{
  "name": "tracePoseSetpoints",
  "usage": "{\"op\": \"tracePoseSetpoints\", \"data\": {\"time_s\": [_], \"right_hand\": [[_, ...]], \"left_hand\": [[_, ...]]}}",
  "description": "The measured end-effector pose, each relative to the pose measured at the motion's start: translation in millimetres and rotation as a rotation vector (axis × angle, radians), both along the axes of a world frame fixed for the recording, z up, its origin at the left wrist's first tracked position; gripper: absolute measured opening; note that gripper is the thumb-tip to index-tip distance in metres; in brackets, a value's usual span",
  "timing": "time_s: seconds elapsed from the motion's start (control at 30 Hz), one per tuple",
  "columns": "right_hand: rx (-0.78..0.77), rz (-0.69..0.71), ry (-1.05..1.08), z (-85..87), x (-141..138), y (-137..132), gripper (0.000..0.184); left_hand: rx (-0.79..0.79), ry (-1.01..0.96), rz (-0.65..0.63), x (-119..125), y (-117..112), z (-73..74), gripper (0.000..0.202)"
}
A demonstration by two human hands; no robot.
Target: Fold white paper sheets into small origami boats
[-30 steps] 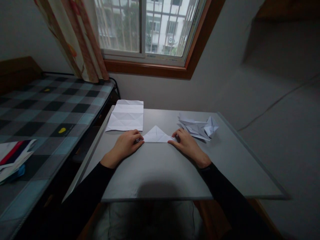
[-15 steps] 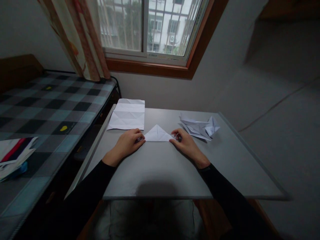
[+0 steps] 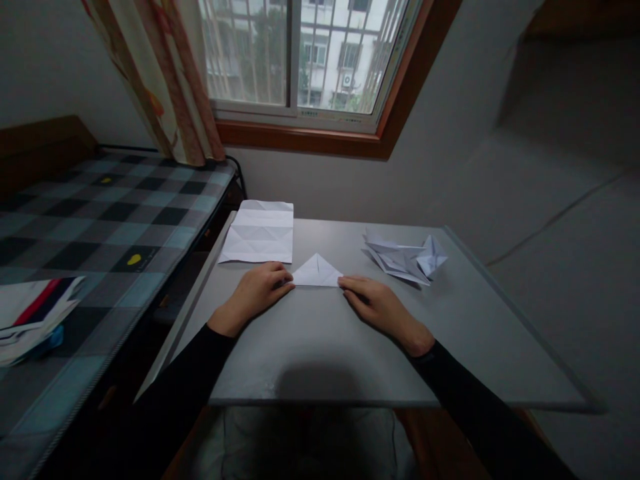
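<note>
Folded paper (image 3: pixel 317 272), a white triangle with its peak at twelve o'clock, lies flat near the middle of the pale surface (image 3: pixel 305 337), between the person's two hands. At nine o'clock from it, the left hand (image 3: pixel 257 293) grasps one corner between thumb and bent fingers. At three o'clock, the right hand (image 3: pixel 380 303) lays its fingertips on the other corner (whether it pinches or merely presses, I cannot tell). Farther out, a creased white sheet (image 3: pixel 257 235) spreads at ten o'clock, and a cluster of folded white paper (image 3: pixel 403 258) sits between two and three. Beyond the surface, a checked bed (image 3: pixel 165 207) stretches toward nine o'clock; a window (image 3: pixel 337 63) stands at twelve, with a patterned curtain (image 3: pixel 160 80) near eleven.
</note>
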State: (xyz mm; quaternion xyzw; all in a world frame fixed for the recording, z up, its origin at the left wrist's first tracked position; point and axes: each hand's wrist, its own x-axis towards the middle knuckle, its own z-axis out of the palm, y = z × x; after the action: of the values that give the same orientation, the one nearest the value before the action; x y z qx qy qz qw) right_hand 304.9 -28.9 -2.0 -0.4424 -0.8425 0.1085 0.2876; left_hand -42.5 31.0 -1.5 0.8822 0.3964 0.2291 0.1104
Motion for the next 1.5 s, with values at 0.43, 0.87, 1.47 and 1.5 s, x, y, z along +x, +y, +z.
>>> {"op": "tracePoseSetpoints", "data": {"time_s": [0.43, 0.87, 1.47, 1.5], "right_hand": [[-0.069, 0.083, -0.090, -4.3, -1.0, -8.5, 0.067], [0.096, -0.112, -0.057, -1.7, 8.8, -20.0, 0.032], [0.092, -0.043, -0.116, 2.5, 5.5, -9.8, 0.037], [0.090, -0.044, -0.114, 2.8, 3.4, -6.9, 0.036]], "left_hand": [[0.038, 0.007, 0.002, -3.2, 0.9, -1.8, 0.018], [0.049, 0.030, 0.065, -4.3, -1.4, -1.8, 0.020], [0.057, 0.019, -0.006, -1.2, -0.8, -2.1, 0.019], [0.070, 0.025, 0.006, 0.4, -1.8, -1.6, 0.017]]}}
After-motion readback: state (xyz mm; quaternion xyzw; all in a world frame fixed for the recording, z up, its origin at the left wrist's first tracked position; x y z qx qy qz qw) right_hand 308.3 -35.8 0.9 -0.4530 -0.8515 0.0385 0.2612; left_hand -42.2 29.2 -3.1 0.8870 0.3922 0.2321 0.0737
